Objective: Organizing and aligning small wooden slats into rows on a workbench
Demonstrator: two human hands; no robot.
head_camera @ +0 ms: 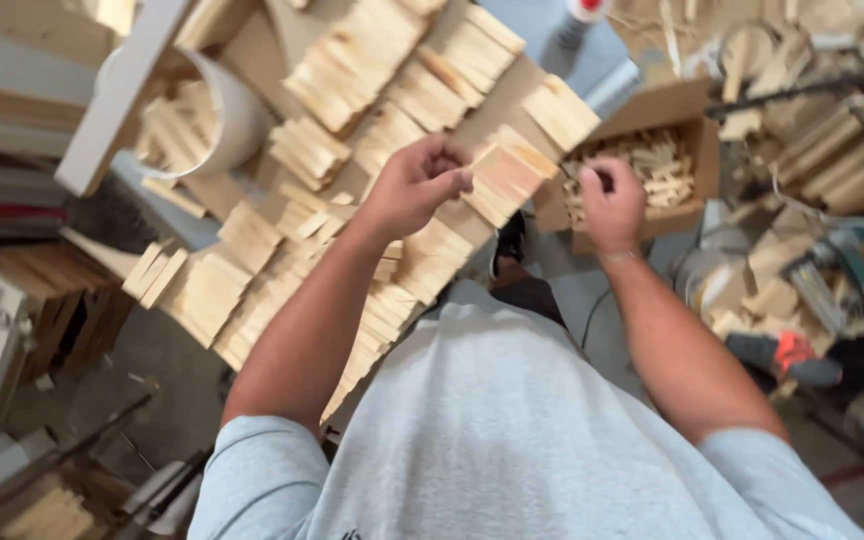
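Wood slats lie in fanned stacks (352, 70) all over my table (252, 45), and my left hand (417, 182) is curled over the stack of small slats (507, 175) near the table's front edge, fingers closed on its top pieces. My right hand (610, 200) is apart from it, off to the side, hovering over the open cardboard box (677, 115) that holds loose little slats (652, 165); the fingers are pinched together on something thin, though I cannot tell for sure what it is — most likely one of those slats. A white bucket (227, 115) with more cut pieces sits at the far left of the table, and an orange-handled tool (787, 355) lies on the floor clutter to my right. To do this step well, I judge I should keep the left hand steady so the stack stays squared and does not slide off the edge, and bring the right hand across low and slow — edges lined up before letting go. The neighbouring stacks lean close, so a careless elbow could topple them.
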